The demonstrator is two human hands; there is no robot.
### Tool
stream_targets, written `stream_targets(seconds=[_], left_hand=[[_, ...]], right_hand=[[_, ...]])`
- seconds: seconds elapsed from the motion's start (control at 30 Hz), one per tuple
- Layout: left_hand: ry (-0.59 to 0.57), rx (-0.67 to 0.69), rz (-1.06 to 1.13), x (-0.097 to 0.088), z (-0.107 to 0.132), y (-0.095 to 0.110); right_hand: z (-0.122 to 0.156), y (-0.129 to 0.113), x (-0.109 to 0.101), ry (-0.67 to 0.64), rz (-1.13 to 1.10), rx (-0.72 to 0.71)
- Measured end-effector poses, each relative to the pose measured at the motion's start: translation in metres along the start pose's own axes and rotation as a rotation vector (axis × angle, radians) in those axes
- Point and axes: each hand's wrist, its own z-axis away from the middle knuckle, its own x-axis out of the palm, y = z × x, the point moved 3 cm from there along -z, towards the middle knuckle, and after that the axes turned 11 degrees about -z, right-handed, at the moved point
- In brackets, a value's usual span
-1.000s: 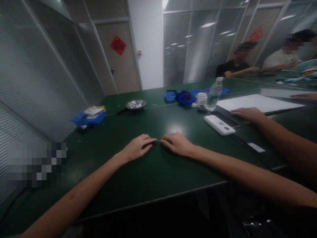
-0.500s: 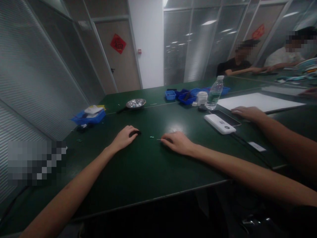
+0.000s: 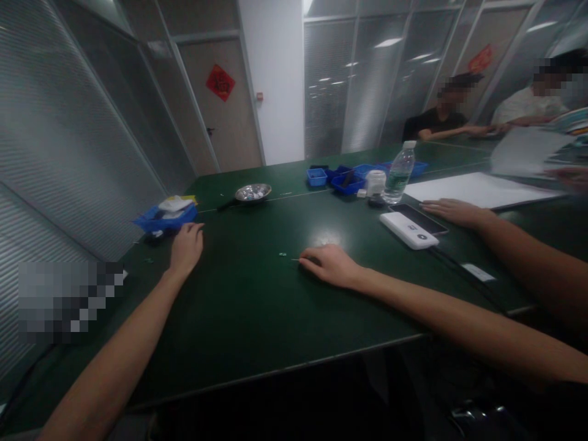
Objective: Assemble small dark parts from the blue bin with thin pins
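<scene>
My left hand (image 3: 186, 248) is stretched far out to the left over the dark green table (image 3: 257, 318). Its fingers are extended and their tips are close to a blue tray (image 3: 165, 218) that holds white and yellow items. I see nothing in that hand. My right hand (image 3: 329, 265) rests on the table at the centre, fingers pinched on a thin needle-like pin (image 3: 294, 260) that points left. A tiny green bead (image 3: 282, 254) lies just left of the pin's tip.
A co-worker's hand (image 3: 454, 212) rests by a phone (image 3: 420, 219) and a white power bank (image 3: 407, 230). A water bottle (image 3: 399, 173), a white jar (image 3: 375, 183), blue bins (image 3: 342, 177), a metal bowl (image 3: 252, 193) and a white sheet (image 3: 478, 188) stand farther back. Two people sit at the far right.
My left hand left the right hand at the centre and slid left and away to the blue tray. A small green bead now shows by the pin's tip. The right hand stayed put.
</scene>
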Motion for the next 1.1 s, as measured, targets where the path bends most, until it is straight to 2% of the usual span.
stream_targets(seconds=[0.07,0.13,0.2,0.27,0.33,0.43,0.77,0.83,0.93,1.1], left_hand=[[0.021,0.118,0.065,-0.008,0.005,0.032],[0.012,0.297,0.174,-0.014,0.015,0.072],[-0.081,0.497,0.303,-0.016,0.03,0.115],[-0.2,0.605,0.4,-0.015,0.044,0.15],[-0.262,0.632,0.454,-0.013,0.053,0.172],[-0.29,0.599,0.503,-0.011,0.053,0.181],[-0.248,0.627,0.471,-0.01,0.054,0.183],[-0.23,0.607,0.451,-0.007,0.049,0.175],[-0.135,0.441,0.384,-0.004,0.03,0.137],[0.115,-0.069,0.273,0.0,-0.003,0.022]], right_hand=[[0.0,0.0,0.0,0.001,0.008,0.002],[0.0,0.0,0.0,0.004,0.012,0.002],[0.0,0.0,0.001,0.006,0.011,0.004],[0.0,0.0,0.001,0.013,0.017,0.009],[0.001,-0.001,0.001,0.018,0.023,0.009],[0.0,-0.001,0.001,0.02,0.023,0.003],[0.0,-0.001,0.001,0.01,0.013,0.005],[0.0,0.0,0.001,0.008,0.005,-0.001],[0.0,0.002,0.002,-0.003,0.005,0.002],[0.0,0.003,0.003,0.001,0.011,0.004]])
